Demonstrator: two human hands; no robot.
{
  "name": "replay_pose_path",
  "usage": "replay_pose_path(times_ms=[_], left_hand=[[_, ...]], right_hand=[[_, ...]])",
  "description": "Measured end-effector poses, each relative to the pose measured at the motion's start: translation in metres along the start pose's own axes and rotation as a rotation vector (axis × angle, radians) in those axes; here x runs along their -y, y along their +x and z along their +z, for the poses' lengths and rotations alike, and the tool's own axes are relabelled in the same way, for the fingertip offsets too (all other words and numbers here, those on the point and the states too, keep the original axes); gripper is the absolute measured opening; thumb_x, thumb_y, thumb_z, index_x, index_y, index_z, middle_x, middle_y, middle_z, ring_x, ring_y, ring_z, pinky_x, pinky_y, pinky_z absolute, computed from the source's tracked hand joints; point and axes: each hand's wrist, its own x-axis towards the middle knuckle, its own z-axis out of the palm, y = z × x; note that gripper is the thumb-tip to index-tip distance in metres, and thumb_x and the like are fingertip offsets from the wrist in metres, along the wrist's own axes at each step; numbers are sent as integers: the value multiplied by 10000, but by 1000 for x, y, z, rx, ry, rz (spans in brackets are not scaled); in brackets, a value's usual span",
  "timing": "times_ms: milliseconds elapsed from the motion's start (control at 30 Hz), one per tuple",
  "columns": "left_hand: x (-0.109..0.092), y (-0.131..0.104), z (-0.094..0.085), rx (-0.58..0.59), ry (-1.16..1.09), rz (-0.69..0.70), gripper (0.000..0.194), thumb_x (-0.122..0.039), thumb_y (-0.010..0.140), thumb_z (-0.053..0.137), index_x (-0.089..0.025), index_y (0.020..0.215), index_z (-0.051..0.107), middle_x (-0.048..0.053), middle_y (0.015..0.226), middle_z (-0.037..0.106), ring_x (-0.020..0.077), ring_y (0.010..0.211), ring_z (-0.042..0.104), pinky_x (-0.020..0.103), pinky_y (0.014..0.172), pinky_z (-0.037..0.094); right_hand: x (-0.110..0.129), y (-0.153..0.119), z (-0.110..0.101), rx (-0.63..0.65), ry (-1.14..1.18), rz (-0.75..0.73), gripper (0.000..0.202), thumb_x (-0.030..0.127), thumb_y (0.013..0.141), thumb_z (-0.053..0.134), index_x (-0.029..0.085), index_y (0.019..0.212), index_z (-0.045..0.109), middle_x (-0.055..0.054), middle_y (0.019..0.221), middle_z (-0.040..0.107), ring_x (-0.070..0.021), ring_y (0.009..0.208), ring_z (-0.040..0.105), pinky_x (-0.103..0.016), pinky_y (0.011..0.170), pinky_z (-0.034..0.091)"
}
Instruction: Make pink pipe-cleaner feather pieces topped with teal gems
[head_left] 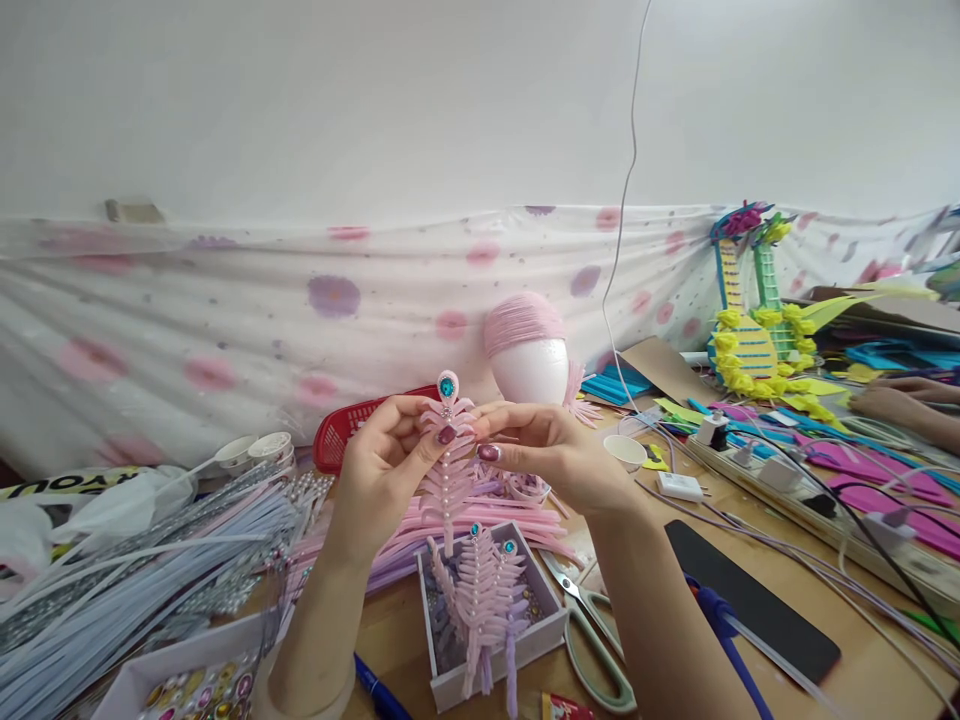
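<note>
Upright in the middle of the head view is a pink feather-shaped pipe-cleaner piece (448, 480), with a row of pearls down its centre and a blue gem at its tip. My left hand (390, 460) pinches it between thumb and fingers near the top. At its right edge, my right hand (540, 450) has thumb and fingers closed on the side fronds; the fingertips are partly hidden. Below, similar pink feather pieces (480, 590) with blue gems lie in a white box (499, 665).
Scissors (589, 630) and a black phone (750, 600) lie at right, beside a power strip (795, 510). Bundled pipe cleaners (172, 560) and a tray of gems (150, 680) are left. Behind stand a red basket (337, 430) and a white foam shape (529, 370). Another person's hand (892, 398) is far right.
</note>
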Motion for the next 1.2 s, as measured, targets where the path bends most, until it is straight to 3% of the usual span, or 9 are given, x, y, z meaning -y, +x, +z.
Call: replay_pose_path(times_ms=[200,433,567,767,967,1200], left_hand=[[-7,-3,-1,64,122,29,239,-321,758,754,-171,899,632,36,809,724,164,758,689,236,685,547],[-6,-4,1,58,117,61,209,-296,776,738,-182,915,630,15,797,712,143,733,672,219,672,535],[-5,-5,5,15,110,53,208,-319,808,709,-182,941,627,18,830,717,145,770,679,222,706,535],[-3,-4,4,81,76,66,225,-298,832,694,-183,1006,610,32,917,738,151,846,690,228,760,536],[-2,-1,1,144,-5,11,297,-333,796,735,-158,1006,617,60,948,746,174,863,698,248,767,540],[1,0,0,142,-103,-4,248,-279,781,759,-162,963,639,53,926,753,166,867,703,231,773,536]], right_hand=[[0,1,4,-91,-90,0,131,284,698,802,174,729,737,-50,982,651,-161,855,634,-309,762,575],[-1,3,5,-36,-34,107,176,238,646,823,172,702,669,-6,779,635,-140,736,621,-289,712,530],[-4,6,11,-153,-25,40,176,261,645,812,177,667,659,4,734,611,-140,720,587,-281,684,490],[-11,11,16,-276,-8,-75,167,258,668,786,168,623,653,-9,885,581,-123,759,537,-262,696,431],[-13,12,19,-297,17,-139,89,242,673,785,196,654,711,-18,1031,516,-141,873,540,-272,754,456],[-14,12,16,-265,33,-144,79,231,699,787,220,639,738,-15,998,530,-151,889,547,-290,774,472]])
